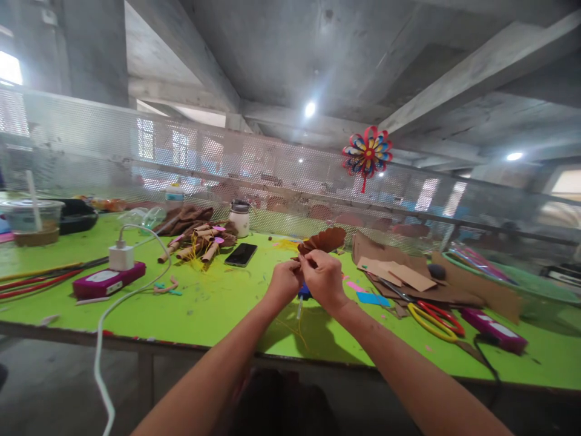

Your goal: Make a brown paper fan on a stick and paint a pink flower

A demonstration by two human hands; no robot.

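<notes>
Piece of ruffled brown material (325, 240): held above the desk (213, 309), near end pinched in the grip of left hand (285, 282) and right hand (324, 277) together. Likely faults: creasing or tearing, should the pinches pull unevenly; snagging, should yellow strands (287, 244) just beyond catch its edge.

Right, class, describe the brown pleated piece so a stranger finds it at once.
Over the green table, find the left hand and right hand together. The brown pleated piece fans out beyond them, its ridges unlike the flatter cardboard farther right.
</notes>
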